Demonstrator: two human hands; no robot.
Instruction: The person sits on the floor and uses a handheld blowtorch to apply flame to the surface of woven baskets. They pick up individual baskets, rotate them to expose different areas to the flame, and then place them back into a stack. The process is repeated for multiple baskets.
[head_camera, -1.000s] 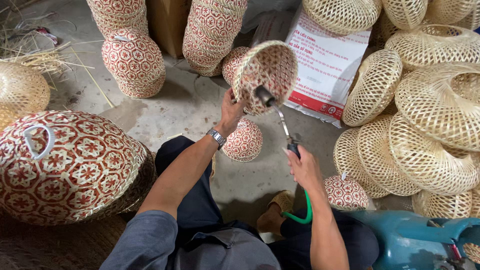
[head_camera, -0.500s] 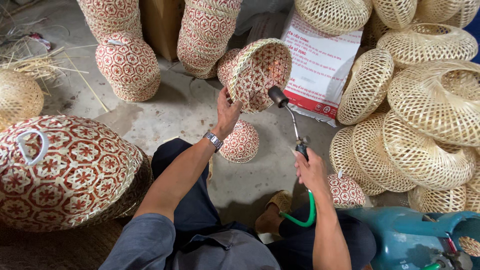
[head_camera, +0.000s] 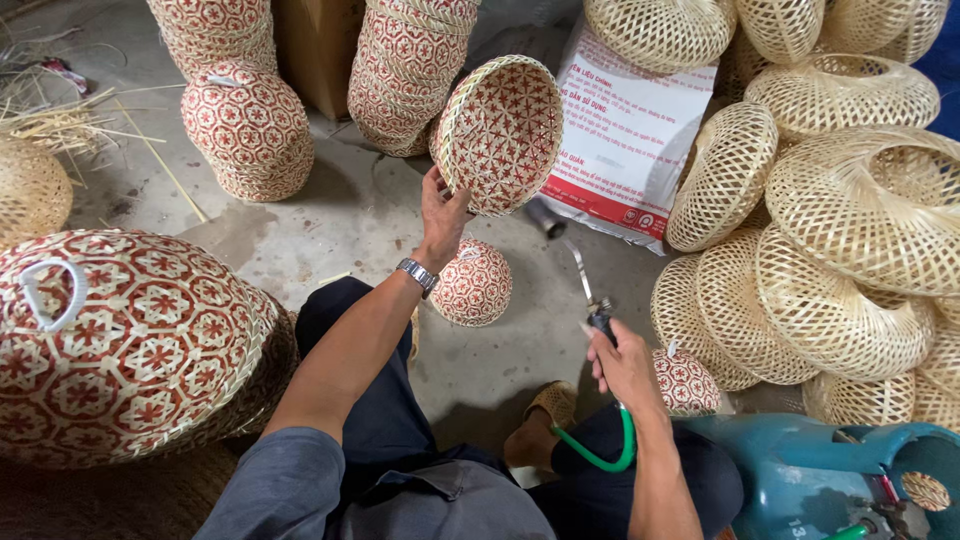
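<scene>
Your left hand (head_camera: 442, 215) grips the rim of the red-patterned basket (head_camera: 500, 135), raised above the small dome basket (head_camera: 472, 283). Your right hand (head_camera: 622, 362) is closed round the gas torch (head_camera: 572, 262), nozzle below the basket. Linger and the weave may scorch; the plain baskets (head_camera: 830, 230) right of it could catch.

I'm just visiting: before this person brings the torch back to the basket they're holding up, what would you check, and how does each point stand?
1. Left hand grips the red-patterned woven bamboo bowl basket by its rim: ok.
2. Right hand holds the metal gas torch wand by its handle: ok.
3. Nozzle points away from the basket: ok.
4. Flame lit: cannot tell.
5. Green hose to the blue-green gas cylinder free of kinks: ok where visible.
6. Pale woven baskets and white printed sack lie close to the nozzle: not ok.
</scene>
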